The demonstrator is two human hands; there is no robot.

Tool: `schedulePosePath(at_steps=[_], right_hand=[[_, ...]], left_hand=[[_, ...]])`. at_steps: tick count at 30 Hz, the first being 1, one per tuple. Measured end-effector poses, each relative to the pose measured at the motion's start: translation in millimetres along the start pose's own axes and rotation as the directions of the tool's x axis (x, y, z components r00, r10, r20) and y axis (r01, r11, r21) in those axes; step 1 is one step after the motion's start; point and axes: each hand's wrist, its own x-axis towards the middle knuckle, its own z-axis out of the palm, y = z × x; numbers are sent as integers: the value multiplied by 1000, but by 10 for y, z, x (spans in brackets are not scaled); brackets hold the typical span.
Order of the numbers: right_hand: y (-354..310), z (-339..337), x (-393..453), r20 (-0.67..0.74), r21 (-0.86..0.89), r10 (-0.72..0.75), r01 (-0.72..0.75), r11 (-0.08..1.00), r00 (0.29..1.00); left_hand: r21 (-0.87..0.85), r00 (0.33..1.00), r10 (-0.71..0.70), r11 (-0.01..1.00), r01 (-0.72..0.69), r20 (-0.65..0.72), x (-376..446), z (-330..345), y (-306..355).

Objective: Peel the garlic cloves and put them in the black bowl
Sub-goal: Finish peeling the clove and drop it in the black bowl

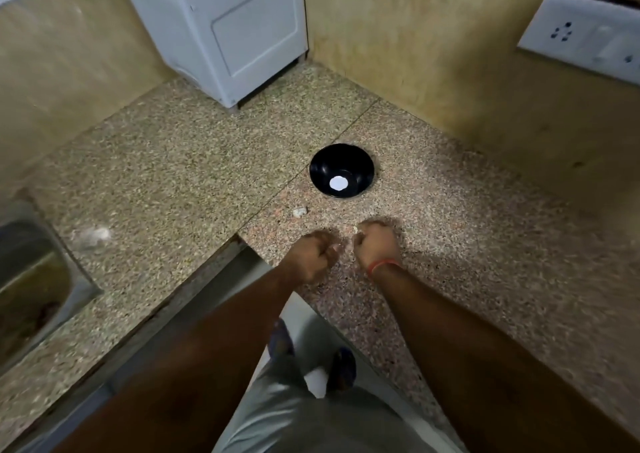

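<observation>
Down near the desk's front edge, both sets of fingers are curled tight, left hand (311, 257) and right hand (377, 245) close together; whether they hold a garlic clove is too blurred to tell. Just beyond lies a pale garlic piece (299, 212) on the speckled desk (173, 175); farther off sits the black bowl (341, 170).

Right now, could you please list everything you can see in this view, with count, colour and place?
Black bowl: one, black, white disc inside, mid counter.
Garlic piece: one, whitish, between bowl and hands.
Whitish scraps: blurred cluster, near the sink.
Counter: one, speckled stone.
Sink: one, steel, far left.
Appliance: one, white, back corner.
Socket panel: one, white, right wall.
Left hand: curled, contents hidden.
Right hand: curled, orange wristband.
</observation>
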Motion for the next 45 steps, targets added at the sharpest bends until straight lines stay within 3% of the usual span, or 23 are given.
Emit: schedulePosePath(at_steps=[5,9,14,20,25,28,32,34,40,45], right_hand=[[-96,81,214,-27,-68,91,-93,993,995],[-87,108,251,-62,-80,65,-70,994,996],[-117,-36,361,-195,95,11,8,995,981],[-425,-216,781,-208,138,-27,56,989,978],[-595,-160,892,-190,137,37,-11,991,981],[-636,-89,769,-248,114,-111,143,983,962],[-694,185,556,-117,-12,-365,366,930,924],[-730,347,501,-40,-40,-421,419,907,906],[-850,663,537,66,12,-248,248,969,967],[-839,723,675,94,35,-222,220,975,970]], left_hand=[[56,994,75,996,-71,-81,148,-6,-125],[38,986,135,991,-131,-103,202,-50,-162],[34,976,177,984,-175,-129,283,-135,-170],[-5,982,111,994,-113,-152,444,-216,-153],[-10,983,66,998,-69,-169,447,-268,-208],[-1,973,45,999,-46,-225,381,-333,-277],[79,936,-84,990,118,-342,318,-457,-464],[75,912,-138,981,180,-386,304,-515,-531],[28,879,-163,980,196,-448,406,-567,-762],[-74,895,-114,993,91,-432,484,-512,-747]])
